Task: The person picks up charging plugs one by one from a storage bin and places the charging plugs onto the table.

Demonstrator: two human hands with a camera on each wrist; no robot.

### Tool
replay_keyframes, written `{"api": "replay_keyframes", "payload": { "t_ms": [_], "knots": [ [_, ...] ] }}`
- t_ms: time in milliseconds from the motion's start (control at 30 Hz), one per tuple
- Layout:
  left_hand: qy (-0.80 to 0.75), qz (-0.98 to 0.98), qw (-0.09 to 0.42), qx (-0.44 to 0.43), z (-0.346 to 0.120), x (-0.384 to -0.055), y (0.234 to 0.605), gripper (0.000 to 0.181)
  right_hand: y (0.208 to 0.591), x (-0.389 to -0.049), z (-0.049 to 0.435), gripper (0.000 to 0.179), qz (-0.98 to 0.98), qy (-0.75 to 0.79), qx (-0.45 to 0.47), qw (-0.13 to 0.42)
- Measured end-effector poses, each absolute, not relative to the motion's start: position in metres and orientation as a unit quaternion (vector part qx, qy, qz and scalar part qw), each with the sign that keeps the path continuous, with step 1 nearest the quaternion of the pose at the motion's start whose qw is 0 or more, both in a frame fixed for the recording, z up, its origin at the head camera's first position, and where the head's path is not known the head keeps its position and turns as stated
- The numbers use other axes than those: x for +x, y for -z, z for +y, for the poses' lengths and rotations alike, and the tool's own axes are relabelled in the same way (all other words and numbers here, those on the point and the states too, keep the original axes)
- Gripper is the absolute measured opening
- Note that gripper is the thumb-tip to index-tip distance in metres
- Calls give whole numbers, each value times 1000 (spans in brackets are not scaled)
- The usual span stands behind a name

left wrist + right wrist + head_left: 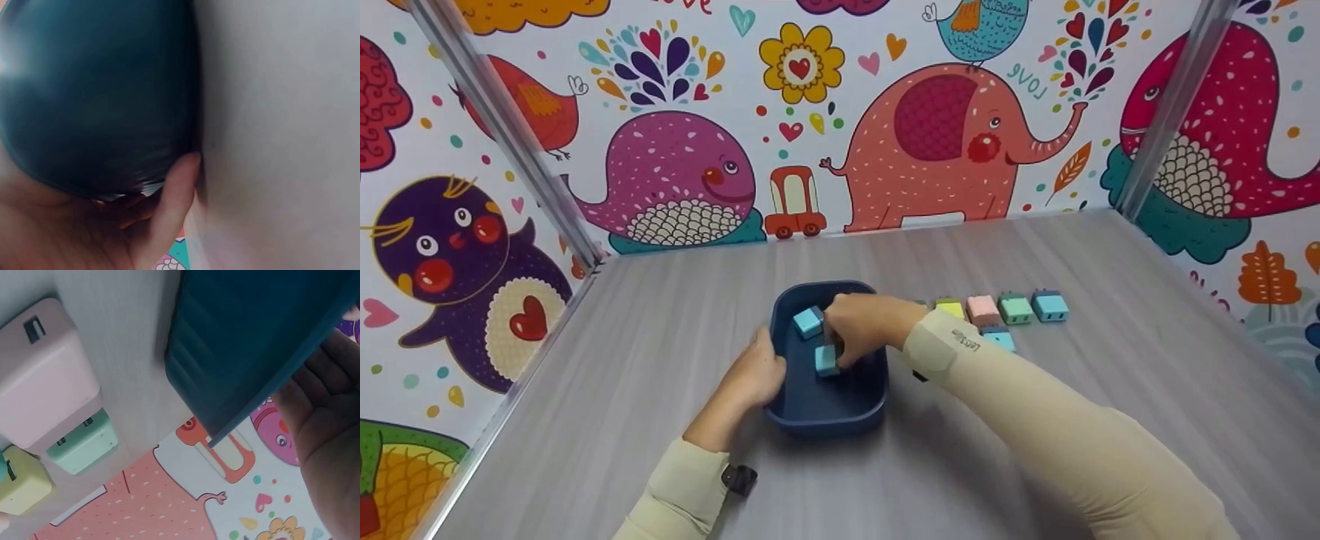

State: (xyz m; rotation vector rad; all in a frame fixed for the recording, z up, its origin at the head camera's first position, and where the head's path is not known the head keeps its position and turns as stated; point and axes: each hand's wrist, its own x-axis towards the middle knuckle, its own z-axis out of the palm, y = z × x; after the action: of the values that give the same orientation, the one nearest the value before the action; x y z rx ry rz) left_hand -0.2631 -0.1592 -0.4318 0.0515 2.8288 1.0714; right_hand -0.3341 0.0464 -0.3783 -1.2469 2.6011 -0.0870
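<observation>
My left hand [754,373] holds a dark blue plastic bin [826,429] by its left wall. In the left wrist view the thumb [179,183] lies along the bin's outer side. Over the bin's right rim reaches my right hand [864,321], its fingertips pinching a light blue plug charger [826,361] low inside the bin. Another blue charger [808,322] lies near the bin's far left corner. The right wrist view shows the palm beyond the bin's edge, but the fingertips and the charger are hidden there.
Right of the bin stands a row of chargers: yellow [950,309], pink [982,309], green [1015,308] and blue [1050,307]. One more blue charger [999,340] sits in front, partly behind the right sleeve. Printed panels [690,172] border the grey table [660,315].
</observation>
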Motion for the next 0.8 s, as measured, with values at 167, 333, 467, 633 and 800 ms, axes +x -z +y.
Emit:
{"api": "replay_keyframes", "payload": {
  "t_ms": [167, 333, 467, 633, 800],
  "knots": [
    [-355, 933, 52, 19, -159, -263, 432, 63, 384, -330, 43, 30, 894, -2, -428, 132],
    [-352, 934, 52, 19, -159, -262, 431, 63, 384, -327, 41, 28, 899, -10, -418, 133],
    [-354, 934, 48, 22, -159, -263, 432, 63, 383, -325, 42, 26, 893, -29, -436, 111],
    [-357, 932, 52, 20, -160, -264, 434, 64, 386, -324, 42, 31, 883, -58, -460, 76],
    [-354, 933, 53, 20, -160, -265, 435, 64, 386, -323, 41, 36, 873, -73, -479, 51]
  ]
}}
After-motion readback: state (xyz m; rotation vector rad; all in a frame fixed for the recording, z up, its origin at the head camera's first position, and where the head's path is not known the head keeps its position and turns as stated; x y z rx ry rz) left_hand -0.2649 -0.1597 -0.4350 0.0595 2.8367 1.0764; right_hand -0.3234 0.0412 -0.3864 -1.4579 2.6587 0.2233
